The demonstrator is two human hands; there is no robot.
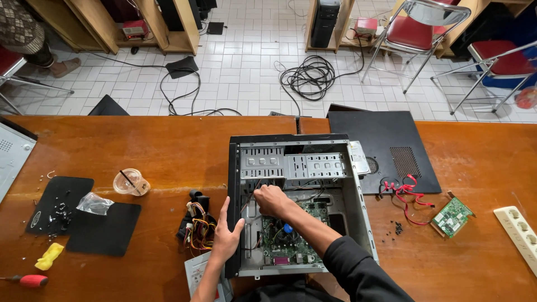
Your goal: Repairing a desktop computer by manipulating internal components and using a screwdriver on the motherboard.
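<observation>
Head view, left hand (226,237): is being laid flat against the outer left wall of the open computer case (358,223), fingers (225,210) stretched out and close together, nothing being clasped.
Head view, right hand (272,199): is being reached into the case, fingers curled down among the wires just below the metal drive bays (291,165); whether anything is being pinched cannot be told.
Motherboard (291,237): is being shown just below the right fingers, inside the case.
Wire bundle (198,226): is being left just beside the left fingers, on the desk (156,151).
Black side panel (386,148): is being kept beyond the right fingers, right of the case.
Red cables (405,196) and green card (452,216): are being left well apart from the fingers, to the right.
Plastic cup (131,182), red-handled screwdriver (28,280): are being left far to the left of the left fingers.
</observation>
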